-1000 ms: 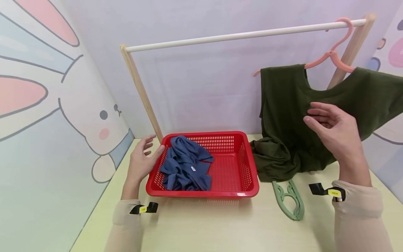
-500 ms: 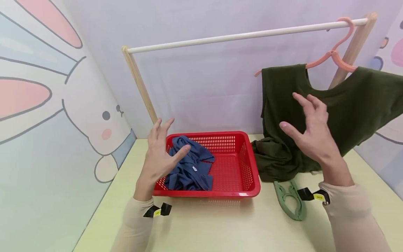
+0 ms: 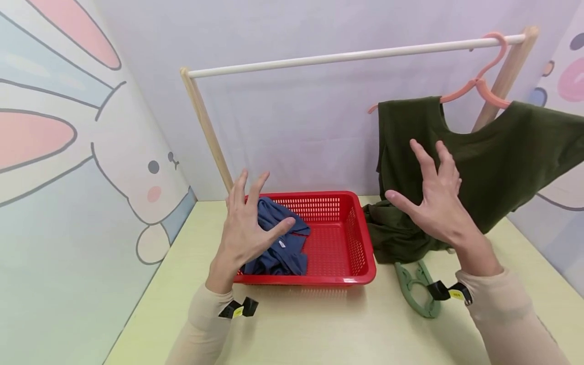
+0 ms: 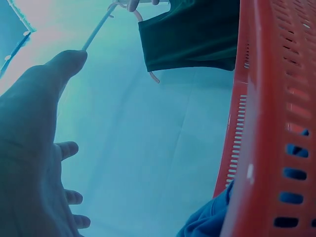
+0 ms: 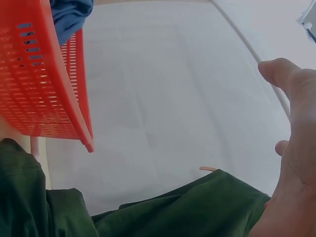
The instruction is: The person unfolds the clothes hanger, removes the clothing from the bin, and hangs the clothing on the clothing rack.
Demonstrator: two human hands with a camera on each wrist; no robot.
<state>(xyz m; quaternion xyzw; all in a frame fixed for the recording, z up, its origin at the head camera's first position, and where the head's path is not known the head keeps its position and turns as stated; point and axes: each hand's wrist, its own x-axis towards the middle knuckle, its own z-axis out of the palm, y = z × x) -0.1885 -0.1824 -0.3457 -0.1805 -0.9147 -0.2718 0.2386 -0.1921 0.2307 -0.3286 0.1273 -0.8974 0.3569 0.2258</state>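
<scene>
Above the left side of a red plastic basket [image 3: 328,280] my left hand [image 3: 246,228] is raised with its fingers spread and holds nothing. Crumpled dark blue clothing [image 3: 292,258] with a small white tag lies in the basket's left half, partly hidden behind that hand. My right hand [image 3: 435,203], also spread and holding nothing, is up in front of a dark green garment [image 3: 511,157]. This garment hangs on a pink hanger [image 3: 490,94], its lower part bunched on the table. In the left wrist view the thumb and fingers [image 4: 71,148] stand apart beside the basket.
A white rod [image 3: 337,57] on wooden posts [image 3: 207,126] spans the back, and the pink hanger hooks over its right end. On the table [image 3: 310,329], right of the basket, lies a green folding hanger [image 3: 420,294]. Rabbit-painted wall panels [image 3: 114,177] stand at both sides.
My left hand has moved right, from beside the basket to over its left part. The right hand has shifted left across the green garment, and its fingers have spread. The clothes have stayed in place.
</scene>
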